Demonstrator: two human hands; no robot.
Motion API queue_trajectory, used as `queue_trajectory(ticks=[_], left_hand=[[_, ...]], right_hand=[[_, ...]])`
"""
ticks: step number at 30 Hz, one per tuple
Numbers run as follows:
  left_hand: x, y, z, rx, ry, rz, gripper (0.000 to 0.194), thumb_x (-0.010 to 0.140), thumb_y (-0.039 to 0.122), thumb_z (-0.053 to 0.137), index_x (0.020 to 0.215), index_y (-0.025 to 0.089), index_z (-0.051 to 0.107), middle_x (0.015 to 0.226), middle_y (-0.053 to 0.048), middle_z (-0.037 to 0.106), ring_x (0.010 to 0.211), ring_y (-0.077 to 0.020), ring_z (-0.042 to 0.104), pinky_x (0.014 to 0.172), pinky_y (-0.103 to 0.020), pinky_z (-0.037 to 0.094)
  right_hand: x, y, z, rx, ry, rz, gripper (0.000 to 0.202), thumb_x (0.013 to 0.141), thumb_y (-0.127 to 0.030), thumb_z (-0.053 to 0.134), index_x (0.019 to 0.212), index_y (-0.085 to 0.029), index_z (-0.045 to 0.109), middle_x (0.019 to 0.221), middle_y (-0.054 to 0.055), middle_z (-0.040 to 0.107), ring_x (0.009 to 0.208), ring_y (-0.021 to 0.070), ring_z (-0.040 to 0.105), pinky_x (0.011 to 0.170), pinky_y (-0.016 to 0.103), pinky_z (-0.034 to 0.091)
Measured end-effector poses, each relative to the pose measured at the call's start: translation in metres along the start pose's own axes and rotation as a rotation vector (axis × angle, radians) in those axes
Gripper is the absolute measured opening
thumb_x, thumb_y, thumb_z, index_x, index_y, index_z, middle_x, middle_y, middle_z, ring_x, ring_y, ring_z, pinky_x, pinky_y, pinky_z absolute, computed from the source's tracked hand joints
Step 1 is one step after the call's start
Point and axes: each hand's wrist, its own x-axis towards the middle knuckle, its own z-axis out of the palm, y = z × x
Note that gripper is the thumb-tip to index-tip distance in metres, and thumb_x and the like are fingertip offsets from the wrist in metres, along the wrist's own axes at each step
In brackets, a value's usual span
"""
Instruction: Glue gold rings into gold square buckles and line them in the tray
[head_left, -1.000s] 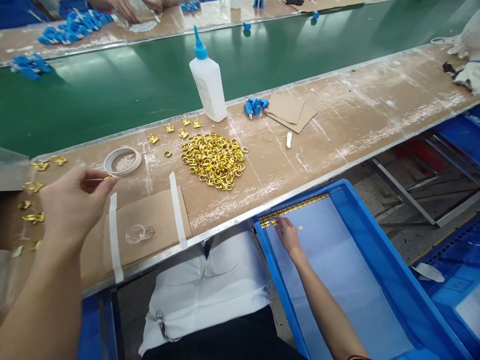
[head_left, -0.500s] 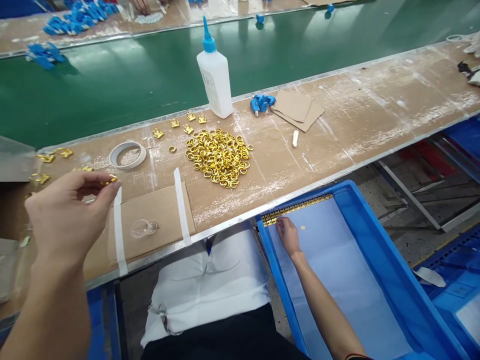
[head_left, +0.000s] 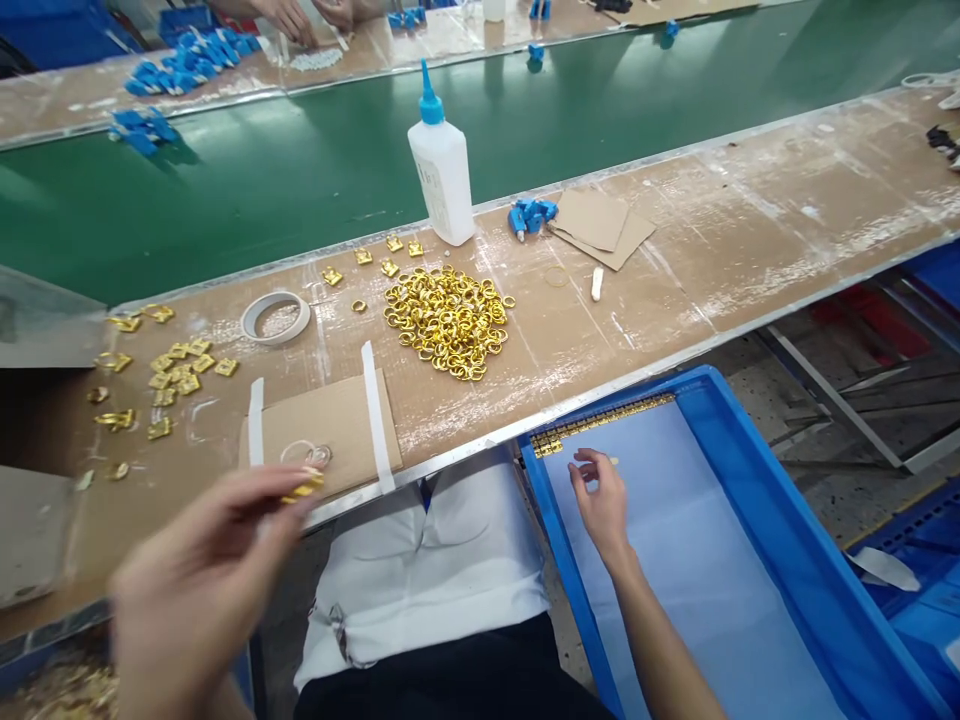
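My left hand (head_left: 217, 560), slightly blurred, pinches a small gold metal piece (head_left: 304, 486) between thumb and fingertips, above the near edge of a taped cardboard pad (head_left: 322, 415). A clear round blob (head_left: 319, 456) lies on that pad just behind the piece. My right hand (head_left: 604, 500) is over the blue tray (head_left: 720, 420), fingers bent and apart, with nothing visible in them. Just beyond its fingertips, gold pieces (head_left: 551, 447) line the tray's far edge in rows on a white sheet. A heap of gold rings (head_left: 450, 318) sits on the bench behind.
A glue-type squeeze bottle (head_left: 442, 180), a tape roll (head_left: 276, 318), square gold pieces (head_left: 180, 370) and blue parts (head_left: 532, 215) stand on the bench. Behind runs a green belt (head_left: 322, 160). A co-worker's hands (head_left: 300, 20) are at the far side.
My left hand has moved right and toward me with its gold piece, uncovering square pieces on the bench. My right hand has drawn back from the gold row, its fingers now apart.
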Motion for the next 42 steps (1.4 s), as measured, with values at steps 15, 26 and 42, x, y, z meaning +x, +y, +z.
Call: queue_trajectory(ticks=[15,26,42], left_hand=[[-0.073,0.046,0.125,-0.667,-0.776,-0.060,0.043,0.084,0.024,0.066,0.127,0.020,0.060,0.115,-0.009,0.074,0.091,-0.0184,0.072,0.085,-0.032,0.062],[-0.080,-0.009,0.135,-0.321,-0.775,-0.059,0.024,0.089,0.036,0.057,0.102,0.019,0.069,0.099,-0.009,0.076,0.079,-0.0203,0.070,0.066,-0.030,0.058],[-0.101,-0.023,0.149,-0.274,-0.825,-0.067,0.028,0.094,0.035,0.044,0.092,0.021,0.067,0.095,-0.009,0.077,0.084,-0.0231,0.073,0.074,-0.030,0.055]], right_hand=[[-0.031,-0.075,-0.035,0.244,-0.104,-0.319,0.021,0.101,-0.015,0.055,0.110,-0.025,0.071,0.098,0.007,0.071,0.089,0.0180,0.071,0.078,0.027,0.061],[0.019,0.072,0.011,-0.068,-0.059,-0.001,0.029,0.099,-0.031,0.049,0.089,-0.019,0.073,0.090,0.010,0.071,0.073,0.0210,0.068,0.069,0.033,0.057],[0.020,0.107,0.028,-0.105,-0.150,-0.032,0.035,0.087,-0.014,0.050,0.119,-0.020,0.064,0.101,0.010,0.070,0.076,0.0223,0.067,0.076,0.039,0.060]])
